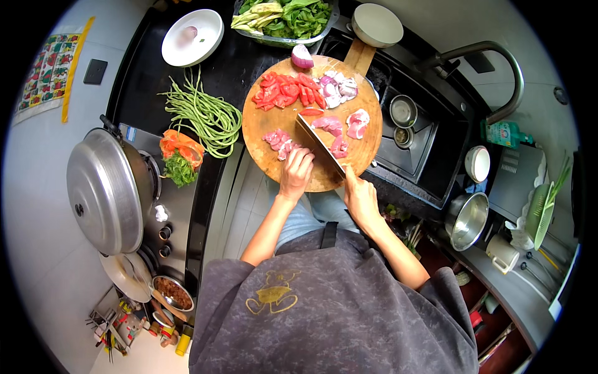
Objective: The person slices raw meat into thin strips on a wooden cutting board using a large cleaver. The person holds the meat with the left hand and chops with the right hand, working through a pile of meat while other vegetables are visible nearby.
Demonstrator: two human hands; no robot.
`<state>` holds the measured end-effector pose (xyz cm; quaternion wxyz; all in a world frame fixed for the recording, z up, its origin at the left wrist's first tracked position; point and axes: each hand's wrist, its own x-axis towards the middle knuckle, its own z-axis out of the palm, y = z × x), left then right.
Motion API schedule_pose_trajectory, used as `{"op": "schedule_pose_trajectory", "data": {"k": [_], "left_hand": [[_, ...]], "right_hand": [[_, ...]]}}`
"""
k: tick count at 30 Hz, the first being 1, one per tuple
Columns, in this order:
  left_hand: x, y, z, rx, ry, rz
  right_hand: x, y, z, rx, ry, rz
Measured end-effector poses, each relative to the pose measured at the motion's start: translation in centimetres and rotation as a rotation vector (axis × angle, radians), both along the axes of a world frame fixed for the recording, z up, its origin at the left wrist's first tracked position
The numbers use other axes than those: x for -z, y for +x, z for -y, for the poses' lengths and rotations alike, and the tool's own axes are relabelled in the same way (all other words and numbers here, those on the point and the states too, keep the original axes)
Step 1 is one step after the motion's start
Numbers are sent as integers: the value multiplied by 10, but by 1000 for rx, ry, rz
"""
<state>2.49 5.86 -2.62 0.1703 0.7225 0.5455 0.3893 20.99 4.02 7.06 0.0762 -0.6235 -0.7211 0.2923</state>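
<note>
My right hand (360, 198) is closed on the handle of a cleaver (322, 146), whose blade stands on edge over a round wooden cutting board (261, 163). My left hand (297, 173) rests at the near left of the board, its curled fingertips against sliced raw meat (279, 141); whether they grip it is hard to tell. Right of the blade lie more raw meat pieces (358, 124). Toward the board's far side are cut tomatoes (276, 91), chopped red onion (337, 89) and a red onion wedge (302, 56).
Left of the board lie long green beans (205, 114) and a bag of carrots or similar orange food with herbs (181, 156). A lidded wok (110, 191) sits on the stove. At right is a sink (411, 154) with a curved faucet (516, 79). Leafy greens (299, 18) stand beyond.
</note>
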Motion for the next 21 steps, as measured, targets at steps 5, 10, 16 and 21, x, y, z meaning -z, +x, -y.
{"op": "schedule_pose_trajectory", "data": {"k": [5, 10, 16, 21], "left_hand": [[-5, -3, 10, -41, -12, 81], [1, 4, -3, -69, 41, -24], [-8, 0, 3, -140, 78, -185], [-7, -3, 11, -175, 6, -184]], "right_hand": [[1, -1, -1, 18, -1, -17], [-5, -1, -2, 52, -33, -49], [-14, -4, -4, 75, -26, -99], [-9, -20, -7, 7, 60, -136]]}}
